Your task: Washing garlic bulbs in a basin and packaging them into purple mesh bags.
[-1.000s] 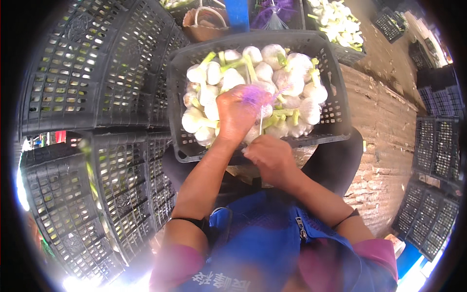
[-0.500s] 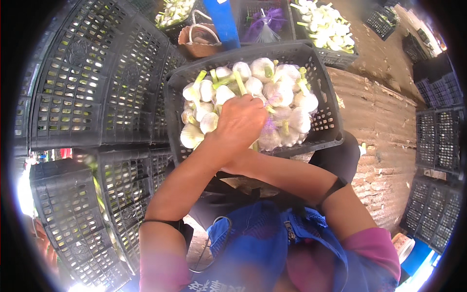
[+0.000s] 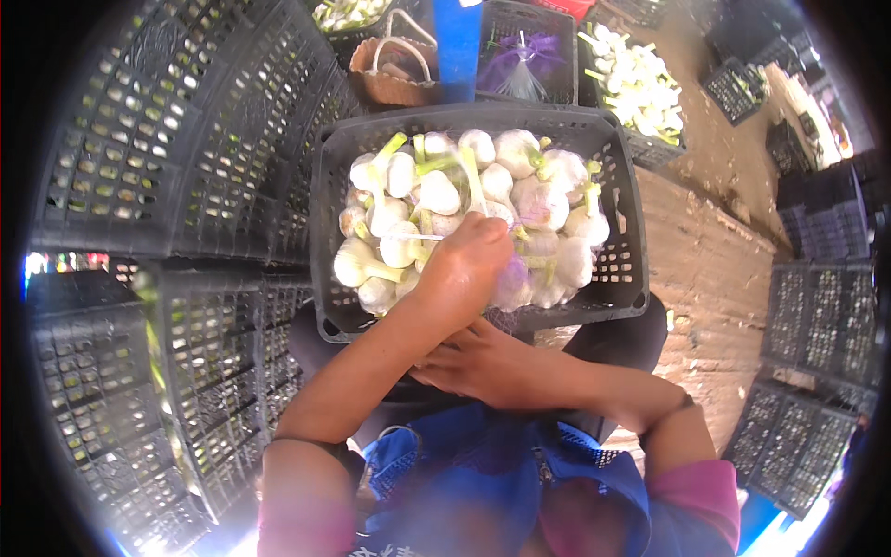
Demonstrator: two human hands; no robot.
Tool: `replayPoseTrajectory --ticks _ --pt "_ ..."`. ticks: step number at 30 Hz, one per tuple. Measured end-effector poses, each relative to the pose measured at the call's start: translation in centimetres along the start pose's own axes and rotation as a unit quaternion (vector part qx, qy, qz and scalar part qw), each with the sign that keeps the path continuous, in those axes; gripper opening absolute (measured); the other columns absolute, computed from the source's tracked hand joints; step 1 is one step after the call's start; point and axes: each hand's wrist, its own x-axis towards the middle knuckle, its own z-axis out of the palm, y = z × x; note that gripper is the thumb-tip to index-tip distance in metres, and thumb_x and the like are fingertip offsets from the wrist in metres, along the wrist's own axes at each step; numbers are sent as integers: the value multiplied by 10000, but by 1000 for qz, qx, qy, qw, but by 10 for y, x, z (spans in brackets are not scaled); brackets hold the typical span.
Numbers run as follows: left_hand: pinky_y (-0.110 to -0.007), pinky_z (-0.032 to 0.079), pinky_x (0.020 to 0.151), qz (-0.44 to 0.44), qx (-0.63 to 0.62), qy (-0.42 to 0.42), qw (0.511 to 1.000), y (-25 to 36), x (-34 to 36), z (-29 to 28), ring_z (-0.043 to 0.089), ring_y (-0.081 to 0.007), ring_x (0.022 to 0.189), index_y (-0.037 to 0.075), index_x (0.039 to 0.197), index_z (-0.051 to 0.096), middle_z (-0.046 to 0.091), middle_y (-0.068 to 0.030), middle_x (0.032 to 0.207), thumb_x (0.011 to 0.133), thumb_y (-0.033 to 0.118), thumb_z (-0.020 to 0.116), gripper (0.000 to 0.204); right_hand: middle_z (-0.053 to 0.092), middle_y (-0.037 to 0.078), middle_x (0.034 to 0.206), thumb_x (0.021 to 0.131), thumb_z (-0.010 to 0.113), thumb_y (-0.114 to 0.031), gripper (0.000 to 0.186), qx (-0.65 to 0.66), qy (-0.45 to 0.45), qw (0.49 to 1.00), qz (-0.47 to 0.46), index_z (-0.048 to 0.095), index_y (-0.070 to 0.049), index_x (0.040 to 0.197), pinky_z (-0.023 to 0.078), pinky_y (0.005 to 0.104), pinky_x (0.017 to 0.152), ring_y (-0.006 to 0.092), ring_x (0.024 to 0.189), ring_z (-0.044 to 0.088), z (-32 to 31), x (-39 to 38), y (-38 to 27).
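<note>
A black crate [image 3: 469, 117] rests across my thighs, full of white garlic bulbs [image 3: 440, 192] with green stem stubs. Over the bulbs on its right side lies thin purple mesh netting [image 3: 511, 281]. My left hand [image 3: 469, 263] is closed in a fist above the middle of the garlic, with netting at its edge. A thin white strip [image 3: 413, 237] sticks out leftward beside its fingers. Below the left wrist, at the crate's near edge, my right hand [image 3: 478, 362] has its fingers curled. Whatever they hold is hidden.
Tall stacks of black crates [image 3: 186, 176] stand close on my left. Beyond my crate are a brown basket [image 3: 394, 86], a blue post [image 3: 456, 46], a crate with purple netting [image 3: 524, 60] and a heaped garlic crate [image 3: 640, 88]. More crates [image 3: 817, 306] line the right.
My right hand has drawn back toward me and lower, out from beneath the left. The left fist stays over the garlic, and the white strip now shows beside it. The view has shifted slightly.
</note>
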Motion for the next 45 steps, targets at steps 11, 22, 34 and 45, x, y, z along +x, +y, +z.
replayPoseTrajectory --ticks 11,22,34,45 --pt "-303 467 528 137 188 -77 970 7 -10 11 478 -300 773 -37 659 543 484 -164 789 536 62 528 159 541 135 636 720 568 -122 111 81 91 926 358 584 -23 767 392 298 508 213 543 519 -67 7 95" --pt "-327 456 537 126 256 -174 942 14 -13 22 488 -336 781 -61 646 589 497 -190 741 539 111 573 203 577 116 621 770 536 -163 193 168 -113 899 387 621 1 825 429 299 538 197 581 556 -47 44 112" --pt "-413 434 627 1 76 -230 970 9 -15 64 532 -325 817 -55 773 603 535 -218 864 607 84 555 222 558 187 661 747 572 -313 351 -22 -259 895 361 584 34 689 431 383 618 340 646 534 -46 65 90" --pt "-328 455 525 119 289 -171 934 14 -20 22 503 -356 746 -76 708 606 493 -201 766 587 129 560 242 602 98 746 804 540 -193 246 596 37 709 375 619 40 792 382 217 504 88 529 442 -45 8 121"
